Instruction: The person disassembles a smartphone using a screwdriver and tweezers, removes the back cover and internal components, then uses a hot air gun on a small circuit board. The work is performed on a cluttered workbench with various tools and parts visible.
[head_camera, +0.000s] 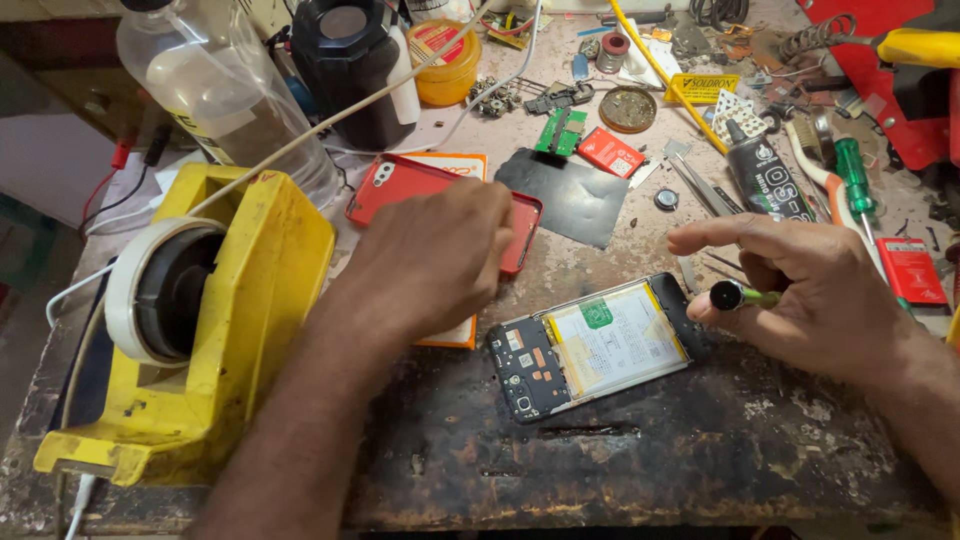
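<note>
A yellow tape dispenser (200, 330) flanks the left hand (430, 260), fingers bunched over the red back cover (400, 185), pinching nothing visible. The opened smartphone (595, 345), likely light and fragile, best held by its edges, lies mid-bench. The right hand (810, 290) is clamped around a green screwdriver (740, 296).

The workbench (600, 450) is rough, scorched wood with flaking pale paint. The tape dispenser (250, 330) is smooth yellow plastic, faintly glossy, and the red phone back cover (400, 190) looks like matt plastic. The opened phone (600, 345) shows a glossy paper-labelled battery in a thin metal frame.
</note>
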